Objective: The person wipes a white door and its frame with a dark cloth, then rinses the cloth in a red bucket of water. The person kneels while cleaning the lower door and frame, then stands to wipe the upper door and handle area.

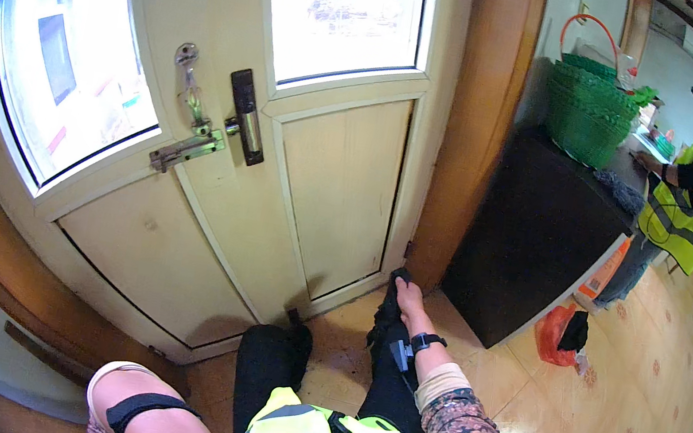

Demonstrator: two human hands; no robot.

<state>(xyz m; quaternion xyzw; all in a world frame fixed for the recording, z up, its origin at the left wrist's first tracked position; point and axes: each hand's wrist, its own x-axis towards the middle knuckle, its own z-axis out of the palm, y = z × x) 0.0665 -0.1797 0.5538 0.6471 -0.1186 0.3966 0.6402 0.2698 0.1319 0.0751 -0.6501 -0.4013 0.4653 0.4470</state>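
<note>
My right hand (410, 296) is closed on a dark, cloth-like thing (400, 277), low down by the foot of the wooden door frame (477, 128). Black trouser legs (271, 360) run below, and the dark thing merges with the right one, so its lower outline is unclear. A black watch-like band (428, 343) circles my right wrist. Only my left forearm, with a black strap (146, 412), shows at the bottom left; the left hand is out of view. Before me stands a shut cream door (338, 182) with a metal slide bolt (188, 149) and a dark handle (247, 117).
Right of the frame is a dark cabinet (531, 237) bearing a green woven basket (587, 111) and a grey cloth (620, 191). A person in a yellow vest (691, 201) stands beyond it. A red plastic bag (550, 334) lies on the tiled floor (616, 391).
</note>
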